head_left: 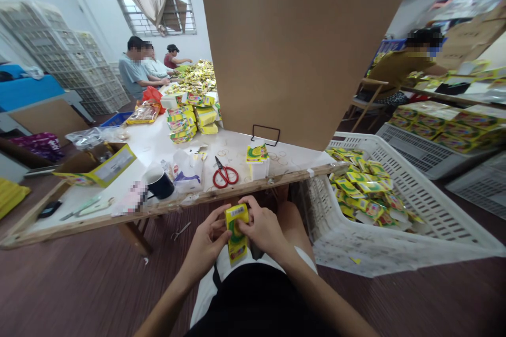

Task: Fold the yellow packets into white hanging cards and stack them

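Note:
Over my lap, both hands grip a stack of yellow and green packets (pixel 236 231). My left hand (pixel 206 239) wraps round its left side, fingers curled. My right hand (pixel 261 227) pinches its upper right edge. Just beyond, on the white table (pixel 158 142), lie red-handled scissors (pixel 225 175) and another small bundle of the same packets (pixel 257 160), with rubber bands scattered around them. A white plastic crate (pixel 395 210) to my right holds several loose yellow and green packets (pixel 366 187).
A big cardboard sheet (pixel 304 47) stands upright on the table's far right. A dark mug (pixel 160 184), a plastic bag and an open carton (pixel 98 166) sit at the near edge. Piles of packets (pixel 190 110) lie further back. Other people sit at the far end and at the right.

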`<control>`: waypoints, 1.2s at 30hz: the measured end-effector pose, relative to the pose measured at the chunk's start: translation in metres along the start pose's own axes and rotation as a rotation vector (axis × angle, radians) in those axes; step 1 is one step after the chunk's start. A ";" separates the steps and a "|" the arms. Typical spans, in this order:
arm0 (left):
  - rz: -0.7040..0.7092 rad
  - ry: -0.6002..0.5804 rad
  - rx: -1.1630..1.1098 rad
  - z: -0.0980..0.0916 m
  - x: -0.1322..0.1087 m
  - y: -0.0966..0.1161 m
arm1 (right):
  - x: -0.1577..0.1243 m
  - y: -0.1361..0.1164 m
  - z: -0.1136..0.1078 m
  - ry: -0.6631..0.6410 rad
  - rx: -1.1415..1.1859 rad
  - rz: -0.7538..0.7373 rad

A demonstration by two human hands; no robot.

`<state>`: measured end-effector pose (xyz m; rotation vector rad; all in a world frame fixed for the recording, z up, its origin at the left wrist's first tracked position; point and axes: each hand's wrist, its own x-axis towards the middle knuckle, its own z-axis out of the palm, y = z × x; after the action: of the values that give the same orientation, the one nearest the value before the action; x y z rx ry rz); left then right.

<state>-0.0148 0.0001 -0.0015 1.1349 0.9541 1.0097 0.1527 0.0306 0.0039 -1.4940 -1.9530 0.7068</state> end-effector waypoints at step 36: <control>0.074 0.036 0.328 0.004 0.001 0.005 | 0.134 0.047 -0.043 0.241 -0.475 -0.096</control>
<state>-0.0116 0.0009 0.0037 1.4362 1.1417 0.9568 0.1868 0.1746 0.0167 -1.6468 -2.0708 0.0087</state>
